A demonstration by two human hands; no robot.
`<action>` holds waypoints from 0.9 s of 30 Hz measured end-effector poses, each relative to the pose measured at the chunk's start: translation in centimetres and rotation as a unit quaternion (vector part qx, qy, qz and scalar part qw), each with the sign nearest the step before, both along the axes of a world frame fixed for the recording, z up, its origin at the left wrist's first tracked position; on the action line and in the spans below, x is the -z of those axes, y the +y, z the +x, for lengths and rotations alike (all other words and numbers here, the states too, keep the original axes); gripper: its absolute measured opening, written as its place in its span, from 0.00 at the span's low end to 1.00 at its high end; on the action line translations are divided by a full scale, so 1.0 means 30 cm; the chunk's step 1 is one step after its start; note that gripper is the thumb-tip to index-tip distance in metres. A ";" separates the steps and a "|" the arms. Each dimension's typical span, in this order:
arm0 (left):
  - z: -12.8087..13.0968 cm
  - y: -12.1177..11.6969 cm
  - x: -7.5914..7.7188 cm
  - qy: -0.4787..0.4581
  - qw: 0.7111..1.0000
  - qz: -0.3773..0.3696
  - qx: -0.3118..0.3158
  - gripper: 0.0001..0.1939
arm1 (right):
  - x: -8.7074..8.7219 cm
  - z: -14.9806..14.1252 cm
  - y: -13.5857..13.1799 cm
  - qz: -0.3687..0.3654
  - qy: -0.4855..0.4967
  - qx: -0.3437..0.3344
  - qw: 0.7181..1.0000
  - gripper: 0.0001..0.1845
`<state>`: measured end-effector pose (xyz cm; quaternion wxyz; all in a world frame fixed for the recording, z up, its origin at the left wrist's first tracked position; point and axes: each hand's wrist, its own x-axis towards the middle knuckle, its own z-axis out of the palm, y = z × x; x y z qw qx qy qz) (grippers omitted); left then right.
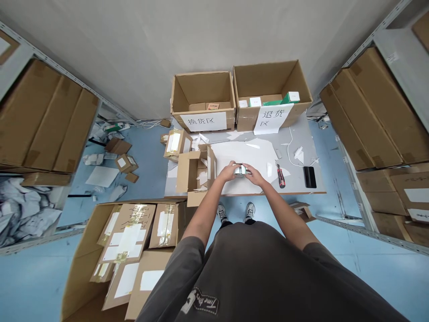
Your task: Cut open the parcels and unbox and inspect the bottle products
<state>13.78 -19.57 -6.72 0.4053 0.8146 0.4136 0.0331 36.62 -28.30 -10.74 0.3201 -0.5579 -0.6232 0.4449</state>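
Observation:
Between my two hands, near the table's front edge, is a small white-and-green box [240, 170]. My left hand [229, 171] grips its left side with the fingers curled. On the right side my right hand [254, 175] closes round it too. What is printed on the box is too small to read. Left of my hands stands an open cardboard box [187, 172] with paper scraps inside. A red-and-black utility knife [280, 176] lies on the table to the right of my right hand, and a black phone [310, 177] lies beyond it.
Two large open cartons with handwritten paper signs, a left one [203, 89] and a right one [268, 80], stand at the table's back. A big carton [78, 255] of taped parcels is at lower left. Shelves with boxes flank both sides. A white cable [290, 147] crosses the table [315, 147].

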 end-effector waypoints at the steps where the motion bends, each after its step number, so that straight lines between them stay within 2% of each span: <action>1: 0.004 0.001 -0.004 -0.001 1.000 -0.003 0.003 0.37 | -0.003 0.001 0.002 0.004 -0.012 -0.007 1.000 0.39; 5: 0.011 -0.004 -0.019 -0.008 1.000 -0.002 0.000 0.32 | -0.006 0.001 0.008 0.004 -0.024 0.000 1.000 0.39; 9: -0.002 -0.014 -0.030 -0.014 1.000 0.004 -0.016 0.30 | -0.001 0.002 0.007 -0.013 0.006 0.034 0.999 0.31; 13: -0.026 -0.021 -0.029 -0.048 0.998 -0.002 -0.030 0.30 | -0.007 -0.002 0.000 -0.029 0.006 0.050 0.998 0.29; 17: -0.034 -0.030 -0.017 -0.091 0.996 -0.011 -0.024 0.38 | -0.020 -0.020 0.001 -0.038 0.011 0.064 0.997 0.28; 19: -0.029 -0.036 -0.006 -0.113 0.992 -0.030 -0.045 0.44 | -0.024 -0.030 0.003 -0.038 0.013 0.076 0.996 0.25; 21: -0.019 -0.041 0.006 -0.117 0.989 -0.043 -0.081 0.42 | -0.027 -0.038 0.004 -0.037 0.013 0.086 0.995 0.23; 24: 0.002 -0.045 0.024 -0.084 0.989 -0.027 -0.122 0.36 | -0.029 -0.048 -0.003 -0.043 0.019 0.096 0.994 0.24; 27: 0.023 -0.047 0.035 -0.062 0.990 -0.003 -0.125 0.31 | -0.026 -0.054 -0.016 -0.054 0.021 0.096 0.994 0.34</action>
